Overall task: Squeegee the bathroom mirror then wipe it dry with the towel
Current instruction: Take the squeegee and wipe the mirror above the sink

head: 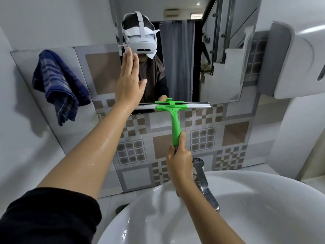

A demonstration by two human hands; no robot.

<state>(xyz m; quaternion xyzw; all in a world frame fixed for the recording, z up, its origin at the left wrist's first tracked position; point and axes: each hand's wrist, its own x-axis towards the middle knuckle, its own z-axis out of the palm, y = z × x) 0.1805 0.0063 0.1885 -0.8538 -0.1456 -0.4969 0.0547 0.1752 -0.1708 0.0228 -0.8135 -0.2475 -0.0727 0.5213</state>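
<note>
The mirror [218, 71] hangs on the tiled wall above the basin. A green squeegee [175, 118] rests with its blade along the mirror's bottom edge. My right hand [179, 161] grips the lower end of its handle. My left hand [129, 80] lies flat on the mirror's left part, fingers straight and pointing up; the forearm is wet with drops. A dark blue checked towel [58, 85] hangs on the wall to the left of the mirror, apart from both hands.
A white basin [246, 208] sits below with a chrome tap [204, 182] right beside my right wrist. A white dispenser [292, 64] is mounted on the wall right of the mirror. Patterned tiles [202, 138] cover the wall under the mirror.
</note>
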